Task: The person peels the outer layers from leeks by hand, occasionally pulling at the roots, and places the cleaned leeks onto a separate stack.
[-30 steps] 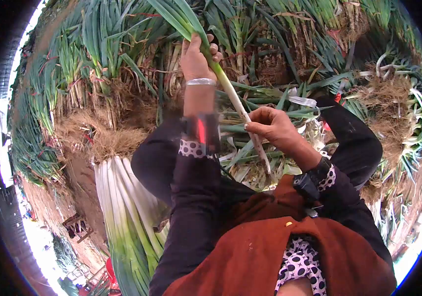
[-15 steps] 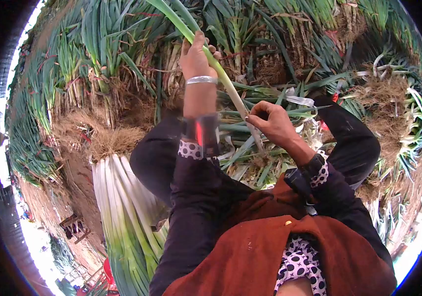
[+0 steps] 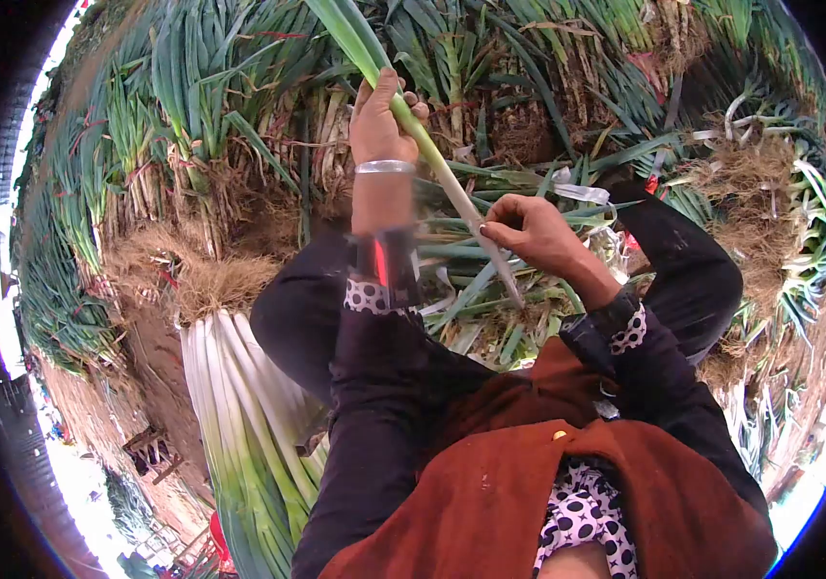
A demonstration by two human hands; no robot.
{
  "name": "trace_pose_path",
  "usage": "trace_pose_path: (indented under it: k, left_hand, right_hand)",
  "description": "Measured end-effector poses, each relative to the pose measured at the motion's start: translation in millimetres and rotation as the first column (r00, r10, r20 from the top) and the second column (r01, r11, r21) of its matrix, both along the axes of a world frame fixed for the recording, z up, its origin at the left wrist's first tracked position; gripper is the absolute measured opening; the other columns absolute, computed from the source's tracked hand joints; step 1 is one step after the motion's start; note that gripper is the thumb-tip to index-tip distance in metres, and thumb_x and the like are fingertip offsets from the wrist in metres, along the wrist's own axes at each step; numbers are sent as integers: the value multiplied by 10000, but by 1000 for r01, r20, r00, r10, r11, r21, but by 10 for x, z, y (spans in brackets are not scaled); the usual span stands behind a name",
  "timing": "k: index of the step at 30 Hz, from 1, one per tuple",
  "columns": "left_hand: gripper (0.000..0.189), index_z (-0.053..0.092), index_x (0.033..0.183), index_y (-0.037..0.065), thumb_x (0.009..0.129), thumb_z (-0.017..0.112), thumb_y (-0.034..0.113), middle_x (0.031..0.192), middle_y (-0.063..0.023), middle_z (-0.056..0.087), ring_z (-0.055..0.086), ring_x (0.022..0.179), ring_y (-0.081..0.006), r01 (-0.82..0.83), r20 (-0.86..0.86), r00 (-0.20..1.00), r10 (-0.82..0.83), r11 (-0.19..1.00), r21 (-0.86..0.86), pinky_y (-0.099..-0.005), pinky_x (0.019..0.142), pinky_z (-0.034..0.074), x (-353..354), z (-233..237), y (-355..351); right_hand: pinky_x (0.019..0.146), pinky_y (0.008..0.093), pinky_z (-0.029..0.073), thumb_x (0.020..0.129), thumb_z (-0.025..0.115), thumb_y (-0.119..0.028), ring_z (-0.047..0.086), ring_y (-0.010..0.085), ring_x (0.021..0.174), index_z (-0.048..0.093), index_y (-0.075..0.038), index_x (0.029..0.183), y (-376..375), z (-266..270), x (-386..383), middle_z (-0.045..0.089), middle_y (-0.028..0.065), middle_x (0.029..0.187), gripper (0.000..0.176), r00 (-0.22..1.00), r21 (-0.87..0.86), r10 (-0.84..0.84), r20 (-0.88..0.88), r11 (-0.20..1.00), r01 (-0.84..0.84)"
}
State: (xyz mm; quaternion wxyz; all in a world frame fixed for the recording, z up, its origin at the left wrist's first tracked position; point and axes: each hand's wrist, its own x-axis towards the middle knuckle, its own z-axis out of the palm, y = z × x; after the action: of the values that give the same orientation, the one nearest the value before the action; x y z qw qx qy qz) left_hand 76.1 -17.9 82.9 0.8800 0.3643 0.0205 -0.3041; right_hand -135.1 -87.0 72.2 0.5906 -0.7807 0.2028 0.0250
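One long leek (image 3: 447, 179) slants from the top centre down to the right, its green leaves at the top and its root end low, between my knees. My left hand (image 3: 384, 121) is wrapped round its upper part where white turns green. A silver bangle circles that wrist. Lower on the stalk, my right hand (image 3: 534, 232) has thumb and forefinger pinched at the leek's side. Whether a thin strip of skin lies in that pinch is too small to tell.
Peeled white leeks (image 3: 249, 376) lie in a pile at my left. Loose leaves and trimmings (image 3: 490, 299) cover the ground between my legs. Bundled unpeeled leeks (image 3: 191, 106) line the back, and more with roots (image 3: 751, 193) lie at the right.
The leek and my left hand have shifted slightly; that hand sits a little lower in view. My right hand has moved slightly, still pinched at the stalk.
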Motion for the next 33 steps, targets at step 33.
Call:
trace_pose_path:
  k: [33]
  left_hand:
    - [247, 501, 975, 40, 928, 432, 273, 771, -22, 480, 396, 557, -110, 78, 110, 990, -89, 991, 107, -234, 443, 353, 183, 278, -33]
  right_hand:
    - [692, 436, 434, 838, 534, -325, 569, 342, 757, 507, -48, 971, -17, 440, -1043, 554, 168, 790, 309, 992, -110, 126, -13, 986, -126]
